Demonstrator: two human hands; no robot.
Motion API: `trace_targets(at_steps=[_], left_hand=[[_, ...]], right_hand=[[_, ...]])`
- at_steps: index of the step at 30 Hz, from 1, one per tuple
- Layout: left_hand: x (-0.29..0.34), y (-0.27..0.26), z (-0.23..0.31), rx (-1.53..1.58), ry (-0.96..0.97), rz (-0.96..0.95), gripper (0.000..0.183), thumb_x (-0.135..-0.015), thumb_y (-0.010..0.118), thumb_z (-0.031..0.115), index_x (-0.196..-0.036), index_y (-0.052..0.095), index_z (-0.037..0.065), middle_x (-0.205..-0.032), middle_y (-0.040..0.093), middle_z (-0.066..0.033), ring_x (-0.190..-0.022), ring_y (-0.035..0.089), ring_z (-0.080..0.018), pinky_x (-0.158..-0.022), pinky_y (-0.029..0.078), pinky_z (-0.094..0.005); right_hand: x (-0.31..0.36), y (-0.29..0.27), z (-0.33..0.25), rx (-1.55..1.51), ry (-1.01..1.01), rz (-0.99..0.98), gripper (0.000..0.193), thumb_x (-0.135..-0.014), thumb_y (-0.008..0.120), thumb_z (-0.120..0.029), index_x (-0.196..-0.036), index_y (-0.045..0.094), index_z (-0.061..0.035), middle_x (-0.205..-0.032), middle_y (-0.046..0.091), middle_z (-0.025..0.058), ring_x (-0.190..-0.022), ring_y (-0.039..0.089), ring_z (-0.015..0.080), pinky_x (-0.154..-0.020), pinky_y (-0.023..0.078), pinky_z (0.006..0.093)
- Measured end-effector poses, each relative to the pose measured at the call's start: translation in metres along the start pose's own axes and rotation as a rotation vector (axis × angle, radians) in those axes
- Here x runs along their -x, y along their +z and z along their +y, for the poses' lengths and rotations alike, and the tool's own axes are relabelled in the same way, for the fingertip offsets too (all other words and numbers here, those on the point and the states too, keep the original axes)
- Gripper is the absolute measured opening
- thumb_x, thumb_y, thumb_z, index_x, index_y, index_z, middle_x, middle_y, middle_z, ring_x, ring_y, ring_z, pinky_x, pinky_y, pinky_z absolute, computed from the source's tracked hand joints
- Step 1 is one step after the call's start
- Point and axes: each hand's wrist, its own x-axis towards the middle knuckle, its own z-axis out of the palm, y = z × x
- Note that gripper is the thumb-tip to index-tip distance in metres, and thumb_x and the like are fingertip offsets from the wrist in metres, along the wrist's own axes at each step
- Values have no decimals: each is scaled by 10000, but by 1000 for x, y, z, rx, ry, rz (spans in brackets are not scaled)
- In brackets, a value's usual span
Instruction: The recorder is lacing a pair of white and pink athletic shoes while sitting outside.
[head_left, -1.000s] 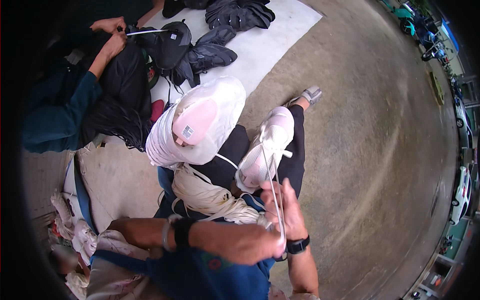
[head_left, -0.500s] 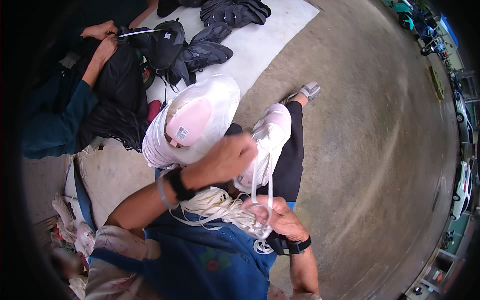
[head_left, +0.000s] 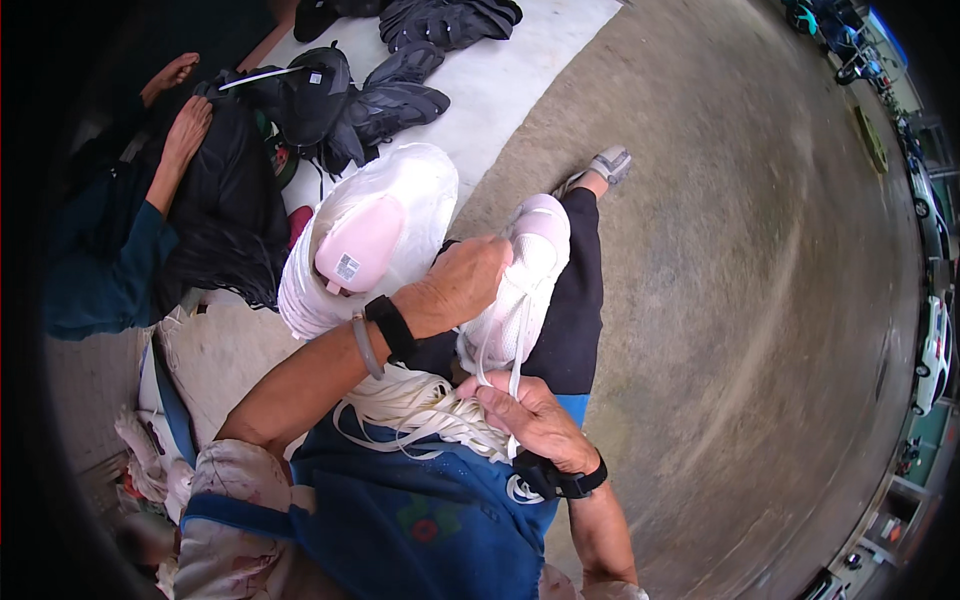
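A white and pale pink shoe upper (head_left: 540, 245) lies across my dark-trousered thigh, its toe pointing away from me. White shoelace runs down from its eyelets. My right hand (head_left: 530, 415), below the shoe, pinches the shoelace (head_left: 515, 382) between thumb and fingers. At the shoe's left side, my left hand (head_left: 460, 285) is closed, its fingertips against the lacing area; what they grip is hidden. Between my forearms, a loose bundle of white laces (head_left: 430, 405) rests on my blue apron (head_left: 400, 510).
To the left stands a nested stack of white and pink shoe uppers (head_left: 420, 190). Beyond it, black shoe uppers (head_left: 400, 105) lie on a white sheet (head_left: 530, 70). A co-worker's hands (head_left: 185, 130) are over black material at the far left. Concrete floor (head_left: 720, 250) stretches right.
My left hand has come down onto the shoe's lacing area. The right hand has shifted slightly left with the lace, whose loop has narrowed. The co-worker's hands have moved apart.
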Motion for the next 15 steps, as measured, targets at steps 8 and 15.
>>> trace_targets(at_steps=[8,15], left_hand=[[-13,-47,2,861,-685,-565,159,-881,434,76,-991,528,8,-749,503,-36,-612,502,-98,-402,421,-272],[-10,-32,7,838,-690,-463,145,-901,441,92,-1014,498,20,-648,493,-42,-505,503,-128,-416,468,-262]], right_hand=[[-1,-9,4,-49,-19,38,253,-1012,466,-232,-1083,597,-27,-661,419,-40,-601,362,61,-545,323,224],[27,-25,-20,-97,38,-185,233,-999,475,-189,-1045,637,-28,-653,445,-35,-587,406,60,-545,341,220]])
